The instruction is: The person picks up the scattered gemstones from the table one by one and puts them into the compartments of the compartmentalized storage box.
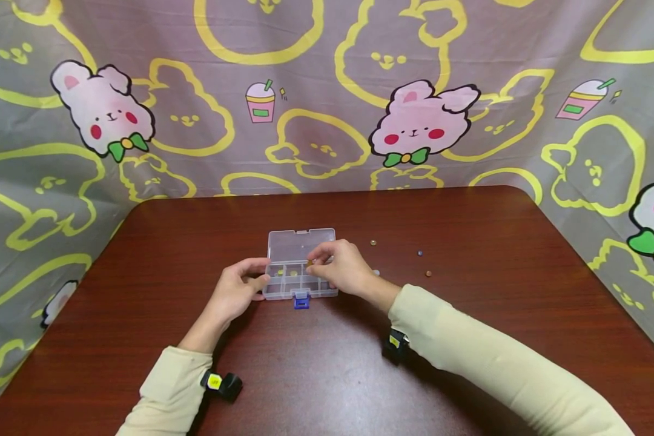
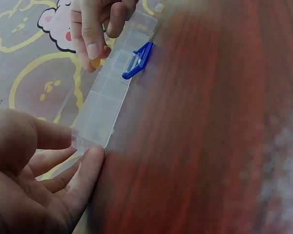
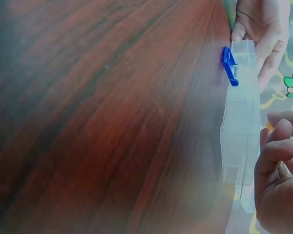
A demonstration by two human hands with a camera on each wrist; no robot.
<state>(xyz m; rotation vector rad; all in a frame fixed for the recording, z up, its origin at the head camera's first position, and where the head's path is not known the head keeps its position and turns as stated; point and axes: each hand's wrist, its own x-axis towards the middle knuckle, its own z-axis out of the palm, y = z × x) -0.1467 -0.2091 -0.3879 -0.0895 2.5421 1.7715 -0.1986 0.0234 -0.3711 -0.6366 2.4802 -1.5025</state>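
Note:
A clear plastic compartment box (image 1: 278, 296) lies on the table with its lid (image 1: 300, 244) raised at the back and a blue latch (image 1: 302, 301) at the front. My left hand (image 1: 235, 290) grips the box's left end between thumb and fingers. Over the back row of compartments, my right hand (image 1: 346, 266) pinches a small orange-yellow piece (image 2: 96, 63); its exact kind is too small to tell. Small yellowish pieces (image 1: 293, 274) lie in back compartments at the left and middle. The right hand hides part of the box's right side.
Right of the box, scattered on the dark wooden table (image 1: 327, 375), lie a small gold-coloured piece (image 1: 373, 243), a blue one (image 1: 420, 253), a brownish-orange one (image 1: 428, 274) and a pale one (image 1: 376, 272). A patterned cloth (image 1: 316, 79) hangs behind the table.

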